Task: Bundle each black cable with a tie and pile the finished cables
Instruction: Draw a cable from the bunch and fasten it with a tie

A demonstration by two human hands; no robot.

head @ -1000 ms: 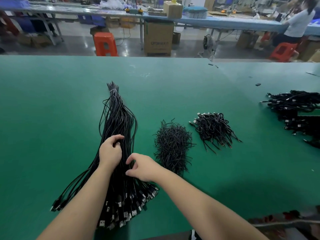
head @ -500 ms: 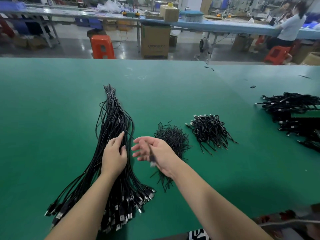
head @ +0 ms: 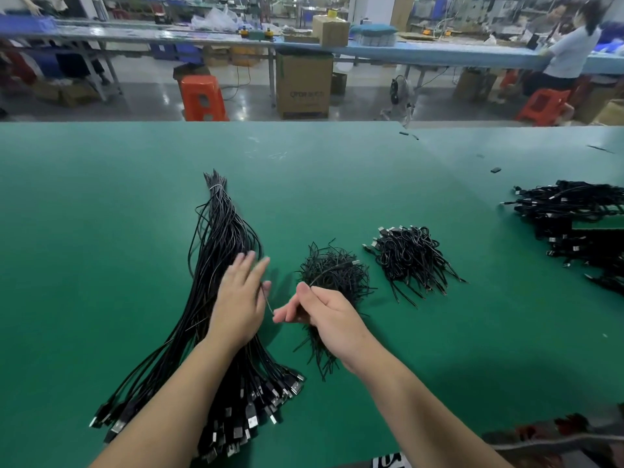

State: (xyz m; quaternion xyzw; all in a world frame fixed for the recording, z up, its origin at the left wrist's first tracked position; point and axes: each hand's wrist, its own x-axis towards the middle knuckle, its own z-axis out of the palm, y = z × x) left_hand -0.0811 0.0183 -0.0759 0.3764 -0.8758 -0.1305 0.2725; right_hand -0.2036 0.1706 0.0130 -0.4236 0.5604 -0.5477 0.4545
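Your right hand (head: 332,317) pinches one black cable (head: 332,270) above the tie heap (head: 334,278); your blurred left hand (head: 241,304), fingers spread, touches its trailing end beside the loose cable sheaf (head: 219,265).

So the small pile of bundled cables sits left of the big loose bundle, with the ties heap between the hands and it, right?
Not quite. In the head view the small pile of bundled cables lies right of the big loose bundle, not left. The ties heap sits between them.
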